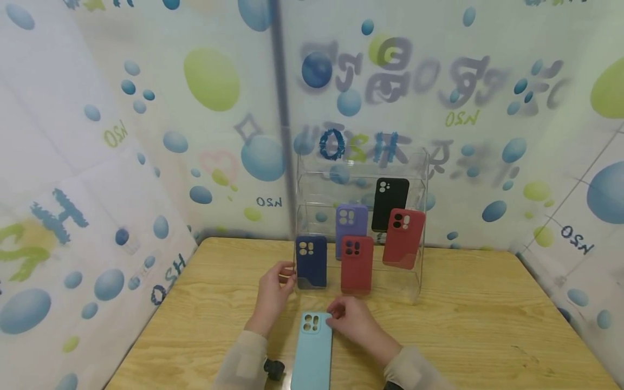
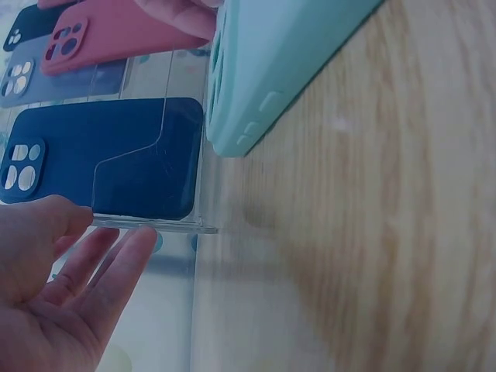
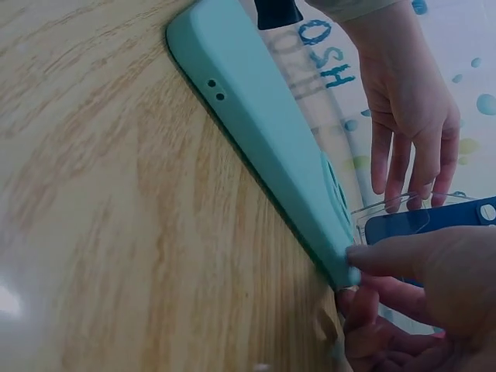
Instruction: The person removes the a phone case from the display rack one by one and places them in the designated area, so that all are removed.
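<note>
A light turquoise phone case (image 1: 312, 352) lies along the table at the front, its camera cutouts toward the stand. My right hand (image 1: 356, 324) pinches its upper right corner between thumb and fingers; the thumb (image 3: 387, 256) is on top in the right wrist view. My left hand (image 1: 274, 295) is at the left side of a clear acrylic stand (image 1: 420, 281), fingertips right at its edge, fingers fairly straight in the left wrist view. Beside those fingertips, a dark blue phone case (image 2: 116, 147) leans in the stand's bottom tier.
The stand's tiers also hold a red phone case (image 1: 357, 271) at the front, a purple one (image 1: 358, 219), a black one (image 1: 392, 203) and another red one (image 1: 404, 241). A small black object (image 1: 274, 370) is by the left sleeve. A patterned curtain (image 1: 234, 179) hangs behind the wooden table (image 1: 487, 325).
</note>
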Tool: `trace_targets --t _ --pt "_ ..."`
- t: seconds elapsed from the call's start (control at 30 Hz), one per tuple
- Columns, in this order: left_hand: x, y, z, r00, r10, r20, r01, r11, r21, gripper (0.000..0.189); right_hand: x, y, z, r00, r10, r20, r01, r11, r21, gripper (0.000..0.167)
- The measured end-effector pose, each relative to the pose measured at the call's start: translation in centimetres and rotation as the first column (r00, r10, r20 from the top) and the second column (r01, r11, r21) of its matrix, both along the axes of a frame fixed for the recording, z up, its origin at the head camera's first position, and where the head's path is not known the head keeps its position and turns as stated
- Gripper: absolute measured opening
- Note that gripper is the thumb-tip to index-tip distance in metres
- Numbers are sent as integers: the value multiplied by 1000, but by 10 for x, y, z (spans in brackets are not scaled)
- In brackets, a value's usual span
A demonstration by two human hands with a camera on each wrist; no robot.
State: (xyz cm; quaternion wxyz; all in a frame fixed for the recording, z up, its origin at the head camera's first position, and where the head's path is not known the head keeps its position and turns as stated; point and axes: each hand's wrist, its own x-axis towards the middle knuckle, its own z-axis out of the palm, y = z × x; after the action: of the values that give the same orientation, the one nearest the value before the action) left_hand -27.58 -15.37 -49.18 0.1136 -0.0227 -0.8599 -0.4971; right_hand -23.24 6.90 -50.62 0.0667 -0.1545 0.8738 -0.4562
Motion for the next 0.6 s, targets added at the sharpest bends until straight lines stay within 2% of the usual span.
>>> trace_targets --t 0.2,0.37,0.6 --pt "0 1 1 1000 3 9 -3 1000 -3 27 -1 -3 -1 1000 -5 -27 7 997 81 15" --pt "-1 0 2 1000 3 18 -3 1000 -9 26 0 -4 1 999 -3 -49 8 994 110 14" --pt "0 1 2 1000 8 15 -8 1000 -7 27 3 -2 5 987 30 -160 -12 994 112 13"
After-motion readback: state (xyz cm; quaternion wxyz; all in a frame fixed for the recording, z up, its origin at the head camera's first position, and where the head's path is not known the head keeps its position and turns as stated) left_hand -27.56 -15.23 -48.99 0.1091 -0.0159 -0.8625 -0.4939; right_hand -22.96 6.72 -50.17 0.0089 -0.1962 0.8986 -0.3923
